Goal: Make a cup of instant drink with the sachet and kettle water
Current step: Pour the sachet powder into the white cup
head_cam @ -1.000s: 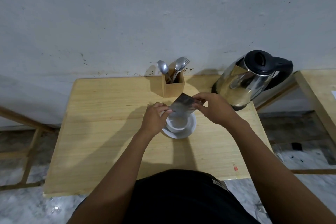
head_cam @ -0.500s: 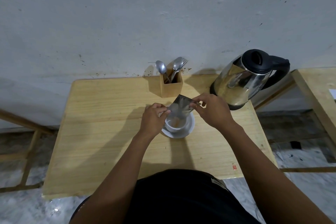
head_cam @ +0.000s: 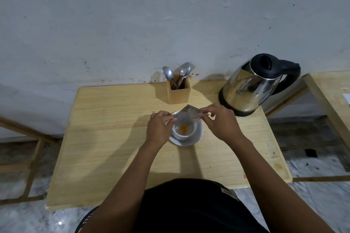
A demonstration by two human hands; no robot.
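The person holds the sachet [head_cam: 189, 114] with both hands right above the white cup [head_cam: 181, 136], which stands on a saucer [head_cam: 190, 143] near the middle of the wooden surface [head_cam: 113, 138]. The left hand [head_cam: 159, 128] pinches the lower corner of the sachet at about 9 o'clock of the cup. The right hand [head_cam: 219, 123] pinches the upper edge at about 2 o'clock, so the packet is tilted with its mouth down toward the cup. Some orange powder [head_cam: 183, 128] already lies on the bottom of the cup, so the step in hand seems to be the emptying of the sachet. To do it well, the open corner should be over the middle of the cup and low, near the rim, so that no powder falls on the saucer. A light tapping with the fingers of the right hand would probably loosen what sticks in the folds; whether the sachet is fully empty cannot be seen from here. No hand steadies the cup, so the sachet should not push against its rim. The kettle [head_cam: 246, 89] is at 2 o'clock from the cup, with its lid closed. A wooden box [head_cam: 179, 93] with spoons [head_cam: 167, 73] stands at 12 o'clock. Both seem within easy reach for pouring and stirring later.
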